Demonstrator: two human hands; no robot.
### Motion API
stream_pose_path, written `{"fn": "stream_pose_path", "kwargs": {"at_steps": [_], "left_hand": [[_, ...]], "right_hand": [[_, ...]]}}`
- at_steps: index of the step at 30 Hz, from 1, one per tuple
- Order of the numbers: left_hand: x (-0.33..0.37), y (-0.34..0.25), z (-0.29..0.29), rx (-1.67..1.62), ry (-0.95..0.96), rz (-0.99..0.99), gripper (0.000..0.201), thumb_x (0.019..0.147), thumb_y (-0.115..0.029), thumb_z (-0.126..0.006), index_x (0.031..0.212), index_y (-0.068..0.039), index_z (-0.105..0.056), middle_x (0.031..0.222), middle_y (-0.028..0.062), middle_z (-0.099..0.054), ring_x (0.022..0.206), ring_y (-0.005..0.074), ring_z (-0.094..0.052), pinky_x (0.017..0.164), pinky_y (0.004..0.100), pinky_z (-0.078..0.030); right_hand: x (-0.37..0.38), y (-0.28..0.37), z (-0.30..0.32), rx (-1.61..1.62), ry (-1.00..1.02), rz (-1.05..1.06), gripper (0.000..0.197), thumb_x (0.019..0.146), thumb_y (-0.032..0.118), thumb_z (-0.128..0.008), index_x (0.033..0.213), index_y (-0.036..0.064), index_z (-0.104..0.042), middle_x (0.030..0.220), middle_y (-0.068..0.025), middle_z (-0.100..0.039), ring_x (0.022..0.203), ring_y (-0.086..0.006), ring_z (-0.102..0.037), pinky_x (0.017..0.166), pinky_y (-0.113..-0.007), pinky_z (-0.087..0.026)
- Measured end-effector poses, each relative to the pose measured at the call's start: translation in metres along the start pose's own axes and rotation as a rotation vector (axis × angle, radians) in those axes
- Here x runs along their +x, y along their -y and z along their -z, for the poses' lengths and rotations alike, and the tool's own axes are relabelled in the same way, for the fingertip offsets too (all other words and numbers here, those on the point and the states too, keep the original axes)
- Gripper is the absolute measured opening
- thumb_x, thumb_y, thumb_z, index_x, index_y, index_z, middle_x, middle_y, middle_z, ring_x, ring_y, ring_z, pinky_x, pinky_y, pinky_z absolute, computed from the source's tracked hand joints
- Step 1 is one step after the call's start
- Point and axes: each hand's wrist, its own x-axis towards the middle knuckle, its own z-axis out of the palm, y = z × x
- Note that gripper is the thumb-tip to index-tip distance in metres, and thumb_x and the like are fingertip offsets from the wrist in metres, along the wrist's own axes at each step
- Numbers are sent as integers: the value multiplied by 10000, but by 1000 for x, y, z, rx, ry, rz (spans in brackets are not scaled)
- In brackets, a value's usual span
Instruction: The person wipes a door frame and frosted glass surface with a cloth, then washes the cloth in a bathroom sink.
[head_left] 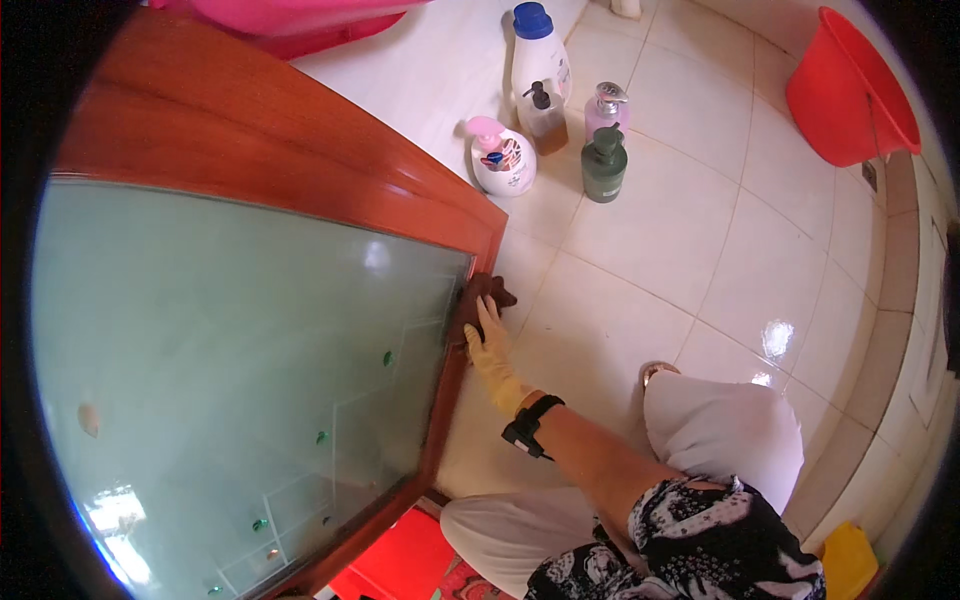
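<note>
My right hand (489,347), in a yellow glove, presses a dark brown cloth (468,305) against the outer edge of a reddish-brown wooden frame (300,215). Its fingers point up along the cloth, and part of the cloth bunches out past the fingertips. The frame surrounds a pale green frosted glass panel (240,330) with small green marks and thin white lines. A black band sits on my right wrist. My left hand does not show; only patterned dark fabric appears low in the middle.
Several bottles stand on the tiled floor, among them a white pump bottle (503,160), a dark green pump bottle (604,168) and a blue-capped white bottle (540,60). A red bucket (840,95) is at the far right. A yellow object (848,560) lies lower right.
</note>
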Motion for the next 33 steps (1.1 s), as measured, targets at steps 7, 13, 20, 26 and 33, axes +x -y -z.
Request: {"fn": "stream_pose_path", "kwargs": {"at_steps": [7, 13, 20, 26, 33], "left_hand": [[-6, -5, -5, -3, 3, -3, 544, 982, -395, -292, 1384, -29, -267, 1477, 270, -41, 1359, 444, -42, 1021, 656, -144], [-5, 0, -4, -4, 1, 0, 537, 983, -389, -293, 1380, -28, -271, 1479, 271, -28, 1360, 445, -29, 1020, 657, -140], [-7, 1, -1, 17, 4, -6, 529, 984, -383, -294, 1376, -27, -276, 1480, 271, -12, 1361, 446, -15, 1019, 660, -135], [1, 0, 5, 8, 6, -7, 523, 985, -377, -295, 1372, -26, -280, 1482, 272, 1, 1361, 447, -2, 1017, 662, -130], [2, -2, 0, 19, 2, -24, 480, 986, -314, -295, 1356, -10, -298, 1465, 296, -79, 1348, 465, -89, 1011, 660, -181]], "right_hand": [[68, -39, -3, -5, -230, 252, 533, 899, 130, -459, 1398, 48, -293, 1486, -211, -151, 1349, -436, -143, 1118, -445, -109], [120, -5, 13, 386, -183, -111, 505, 945, 170, -432, 1402, 22, -276, 1484, -208, -172, 1381, -329, -139, 1122, -370, -107], [67, 36, -18, 220, -181, 231, 547, 932, 129, -465, 1426, 66, -239, 1482, -198, -190, 1381, -356, -123, 1119, -412, -99], [108, 27, -6, 109, -240, 318, 567, 934, 122, -427, 1439, 57, -178, 1486, -201, -167, 1380, -362, -118, 1124, -420, -70], [146, -3, 10, 22, -352, 252, 496, 969, 176, -383, 1412, 13, -229, 1435, -220, -286, 1338, -319, -260, 1103, -352, -179]]}}
